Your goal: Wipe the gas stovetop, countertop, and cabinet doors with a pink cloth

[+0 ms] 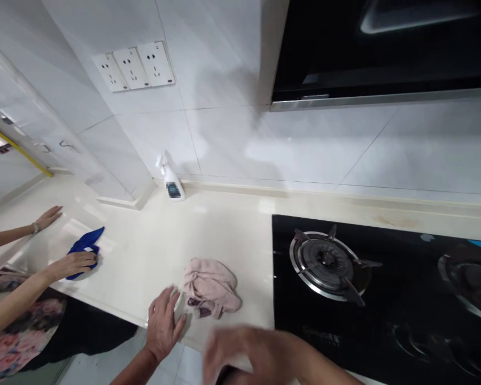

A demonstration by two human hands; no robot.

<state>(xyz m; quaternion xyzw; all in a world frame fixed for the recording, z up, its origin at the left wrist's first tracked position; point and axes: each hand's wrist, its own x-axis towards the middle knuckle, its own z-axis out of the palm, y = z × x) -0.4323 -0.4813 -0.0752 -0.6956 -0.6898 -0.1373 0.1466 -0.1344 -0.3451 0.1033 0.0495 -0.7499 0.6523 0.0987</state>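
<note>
My left hand (164, 322) lies on the counter's front edge with its fingers spread, holding nothing. Just to its right is a crumpled pink cloth (213, 286), bunched on the counter with a darker purple patch at its near side. My right hand (254, 350) is in front of the cloth, low in the view and smeared by motion. Its fingers curve downward. Something dark shows beneath them, but I cannot make out what it is or whether the hand grips it.
To the left, another person's hand (74, 264) presses a blue cloth (86, 243) on the counter (144, 240); their other hand (49, 217) rests farther back. A white spray bottle (171, 182) stands against the wall. A black gas hob (304, 331) is at right, below a dark range hood (385, 53).
</note>
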